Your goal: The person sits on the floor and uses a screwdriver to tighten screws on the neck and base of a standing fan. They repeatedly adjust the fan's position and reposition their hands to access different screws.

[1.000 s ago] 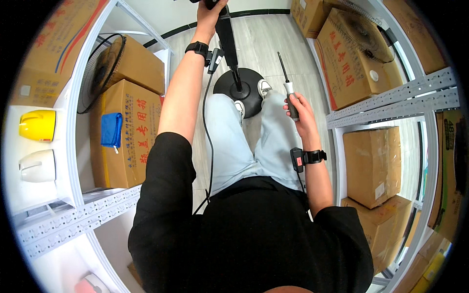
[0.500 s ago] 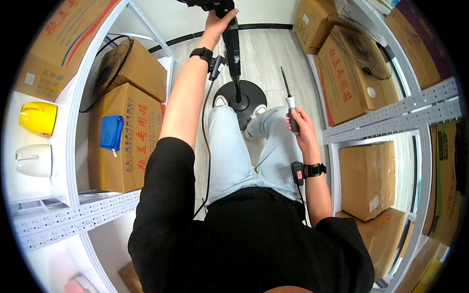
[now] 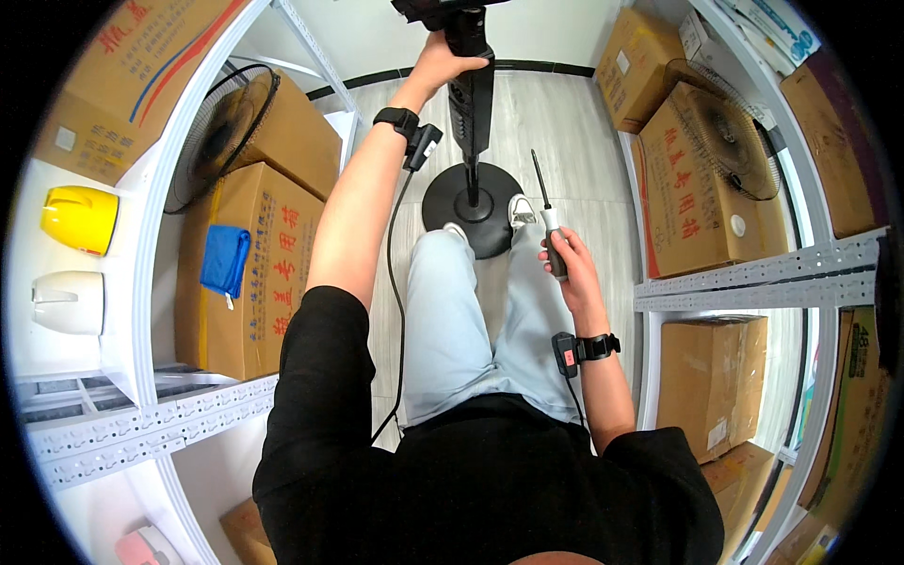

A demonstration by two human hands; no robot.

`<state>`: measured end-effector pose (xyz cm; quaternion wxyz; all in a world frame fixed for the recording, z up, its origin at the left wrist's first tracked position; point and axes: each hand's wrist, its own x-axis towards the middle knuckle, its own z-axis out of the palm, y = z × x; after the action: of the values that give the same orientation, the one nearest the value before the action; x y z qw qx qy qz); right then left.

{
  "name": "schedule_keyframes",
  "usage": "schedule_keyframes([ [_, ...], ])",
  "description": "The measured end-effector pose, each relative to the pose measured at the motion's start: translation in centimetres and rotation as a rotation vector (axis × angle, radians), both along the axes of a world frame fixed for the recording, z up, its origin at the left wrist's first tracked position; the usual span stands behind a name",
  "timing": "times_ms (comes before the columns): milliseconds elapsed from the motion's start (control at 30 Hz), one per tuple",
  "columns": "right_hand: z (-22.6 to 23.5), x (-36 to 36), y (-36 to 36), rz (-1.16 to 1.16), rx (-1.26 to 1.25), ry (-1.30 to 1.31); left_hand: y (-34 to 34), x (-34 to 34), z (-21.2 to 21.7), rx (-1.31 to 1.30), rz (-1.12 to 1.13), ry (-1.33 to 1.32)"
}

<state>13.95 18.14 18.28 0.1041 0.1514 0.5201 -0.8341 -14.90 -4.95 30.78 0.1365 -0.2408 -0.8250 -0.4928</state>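
A black stand fan rises in front of me on a slim pole [image 3: 472, 175] with a round black base [image 3: 443, 202]. Its thick upper column [image 3: 471, 113] is in the grip of my left hand [image 3: 441, 72], thumb laid across the front. The top of the fan is cut off by the upper edge of the view. My right hand [image 3: 578, 267] is closed around the dark handle of a screwdriver [image 3: 549, 218]. The shaft points forward and up, apart from the fan. Both wrists wear black straps with small cabled devices.
Shelving flanks both sides. On the left are cardboard boxes [image 3: 273, 217], a round fan grille [image 3: 221, 132], a folded blue cloth [image 3: 225, 260], a yellow kettle-like item [image 3: 81, 219] and a white one [image 3: 69, 302]. More boxes [image 3: 711, 377] and another fan grille [image 3: 720, 132] are on the right.
The view has shifted, and the fan column appears larger and slightly farther right. My left hand stays on it. My feet have changed position by the base; the screwdriver stays in my right hand.
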Motion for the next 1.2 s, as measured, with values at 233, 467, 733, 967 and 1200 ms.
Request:
schedule_keyframes([
  [233, 1.6, 1.1, 0.7, 0.008, 0.011, 0.07, -2.7, -3.3, -2.2, -0.085, 0.119, 0.125],
  [467, 2.5, -0.6, 0.1, -0.048, -0.112, 0.124, -2.8, -3.4, -1.6, -0.061, 0.096, 0.15],
  [733, -0.1, -12.4, -3.2, -0.02, 0.121, 0.136, -3.7, -6.5, -2.5, 0.057, -0.062, -0.204],
  [967, 2.4, -22.7, -6.9, -0.058, 0.143, 0.275, -3.3, -8.6, -3.8, 0.153, -0.139, -0.271],
  [1200, 2.5, -28.2, -7.7, -0.165, 0.124, 0.269, 2.5, -8.3, -3.2, 0.191, -0.051, -0.139],
])
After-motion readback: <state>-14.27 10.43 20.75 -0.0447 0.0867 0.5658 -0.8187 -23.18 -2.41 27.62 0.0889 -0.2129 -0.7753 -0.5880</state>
